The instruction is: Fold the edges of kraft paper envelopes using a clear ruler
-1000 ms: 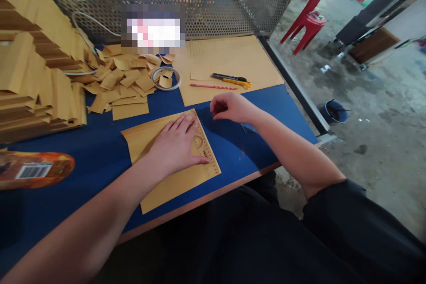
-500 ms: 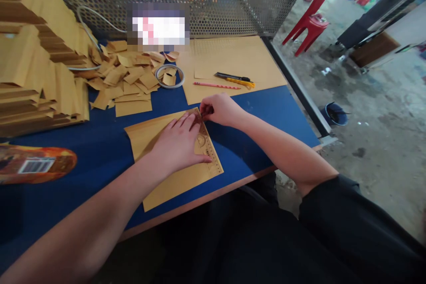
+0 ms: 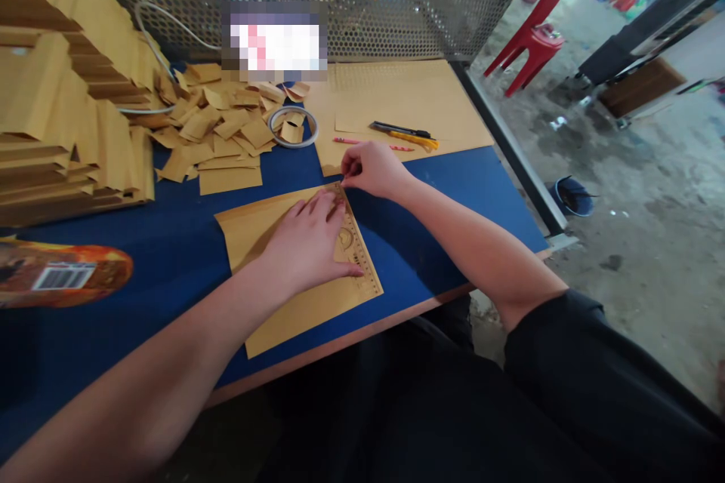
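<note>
Brown paper sheet (image 3: 283, 302) is lying flat on the blue table (image 3: 453, 196) near its front edge. I am pressing my left hand (image 3: 309, 241) on it, palm down and fingers spread, pinning the ruler (image 3: 358, 253) along the sheet's right edge. I am curling my right hand (image 3: 371, 170) closed at the ruler's far tip, fingertips pinched together; whatever is between them is too small to tell. Just beyond, a pink pencil (image 3: 343, 140) and a yellow utility knife (image 3: 405, 134) are lying on a larger brown sheet (image 3: 396, 90).
</note>
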A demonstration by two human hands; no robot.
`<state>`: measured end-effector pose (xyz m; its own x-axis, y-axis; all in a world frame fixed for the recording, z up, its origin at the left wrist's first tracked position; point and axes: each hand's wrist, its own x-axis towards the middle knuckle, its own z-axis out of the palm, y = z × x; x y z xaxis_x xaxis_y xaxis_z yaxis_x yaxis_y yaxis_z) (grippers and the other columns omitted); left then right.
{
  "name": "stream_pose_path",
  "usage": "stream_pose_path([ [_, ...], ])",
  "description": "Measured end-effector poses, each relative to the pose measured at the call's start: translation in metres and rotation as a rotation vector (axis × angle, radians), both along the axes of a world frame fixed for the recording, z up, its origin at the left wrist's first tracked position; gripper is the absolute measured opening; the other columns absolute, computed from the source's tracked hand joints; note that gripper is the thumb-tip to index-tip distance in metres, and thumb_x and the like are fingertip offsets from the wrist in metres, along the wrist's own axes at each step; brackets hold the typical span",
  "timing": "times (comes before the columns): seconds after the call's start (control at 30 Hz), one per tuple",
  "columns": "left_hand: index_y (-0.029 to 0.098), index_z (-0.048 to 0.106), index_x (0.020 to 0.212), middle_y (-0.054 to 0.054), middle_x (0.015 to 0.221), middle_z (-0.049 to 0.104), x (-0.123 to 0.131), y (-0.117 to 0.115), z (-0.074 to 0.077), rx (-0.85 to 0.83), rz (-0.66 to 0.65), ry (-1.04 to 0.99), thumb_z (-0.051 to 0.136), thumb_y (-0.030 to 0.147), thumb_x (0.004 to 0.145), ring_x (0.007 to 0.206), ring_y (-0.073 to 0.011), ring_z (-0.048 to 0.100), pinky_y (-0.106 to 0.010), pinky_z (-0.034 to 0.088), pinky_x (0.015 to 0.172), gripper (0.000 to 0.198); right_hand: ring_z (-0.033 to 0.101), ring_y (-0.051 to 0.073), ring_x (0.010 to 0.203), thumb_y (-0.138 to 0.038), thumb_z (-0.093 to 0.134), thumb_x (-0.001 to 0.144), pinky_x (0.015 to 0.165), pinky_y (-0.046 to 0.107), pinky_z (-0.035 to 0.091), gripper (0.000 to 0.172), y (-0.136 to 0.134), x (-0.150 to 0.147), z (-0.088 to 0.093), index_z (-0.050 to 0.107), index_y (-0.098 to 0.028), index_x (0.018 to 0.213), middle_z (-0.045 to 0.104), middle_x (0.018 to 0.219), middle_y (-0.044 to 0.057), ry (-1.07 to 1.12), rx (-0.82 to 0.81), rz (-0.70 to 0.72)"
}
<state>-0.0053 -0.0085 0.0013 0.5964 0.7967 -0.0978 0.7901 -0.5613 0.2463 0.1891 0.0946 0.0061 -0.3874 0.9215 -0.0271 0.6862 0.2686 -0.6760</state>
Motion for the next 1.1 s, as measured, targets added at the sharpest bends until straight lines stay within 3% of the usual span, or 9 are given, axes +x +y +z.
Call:
stream_pose_path([
  [0.13,0.003,0.052,0.158,-0.036,0.169,0.044,0.003,-0.001,0.006,-0.017,0.004,0.093,0.087,0.079,0.072,0.155,-0.0563,0.048,-0.064,0.039,0.131,0.121,0.070,0.012,0.076,-0.003,0.082,0.080,0.079,0.024,0.048,0.011,0.009,-0.008,0.001,0.078,-0.008,0.089,0.078,0.083,0.003,-0.056,0.077,-0.016],
  [0.33,0.018,0.058,0.155,-0.028,0.166,0.052,0.000,0.000,0.000,0.005,0.014,-0.033,0.089,0.079,0.068,0.153,-0.0546,0.050,-0.066,0.043,0.128,0.111,0.068,0.015,0.080,-0.004,0.074,0.085,0.080,0.028,0.049,0.010,0.002,-0.009,0.000,0.076,-0.014,0.089,0.078,0.089,0.003,-0.048,0.164,-0.036],
  [0.6,0.002,0.051,0.160,-0.033,0.168,0.046,0.008,-0.004,0.018,-0.049,0.037,0.166,0.087,0.076,0.076,0.153,-0.0527,0.050,-0.057,0.037,0.132,0.117,0.065,0.018,0.087,-0.004,0.063,0.090,0.081,0.030,0.043,0.019,-0.034,0.005,-0.007,0.076,-0.016,0.092,0.077,0.094,0.005,-0.171,0.241,0.154],
  [0.8,0.007,0.053,0.160,-0.030,0.168,0.047,0.009,-0.004,0.020,-0.059,0.055,0.170,0.088,0.074,0.076,0.153,-0.0509,0.052,-0.056,0.037,0.132,0.112,0.065,0.019,0.089,-0.003,0.058,0.095,0.080,0.031,0.042,0.024,-0.044,0.008,-0.006,0.077,-0.015,0.089,0.077,0.094,0.007,-0.295,0.285,0.241],
  [0.93,0.005,0.050,0.162,-0.031,0.172,0.042,0.008,-0.004,0.019,-0.052,0.041,0.186,0.087,0.074,0.076,0.154,-0.0504,0.050,-0.054,0.036,0.133,0.116,0.066,0.020,0.091,-0.004,0.059,0.096,0.083,0.031,0.045,0.023,-0.050,0.012,-0.006,0.078,-0.014,0.088,0.078,0.093,0.008,-0.291,0.296,0.286],
  [1.1,0.005,0.055,0.158,-0.030,0.169,0.046,0.007,-0.004,0.016,-0.024,0.015,0.172,0.084,0.077,0.076,0.156,-0.0503,0.048,-0.055,0.037,0.133,0.113,0.067,0.021,0.094,-0.003,0.057,0.097,0.085,0.032,0.048,0.025,-0.063,0.019,-0.008,0.078,-0.014,0.088,0.079,0.097,0.010,-0.264,0.304,0.334],
])
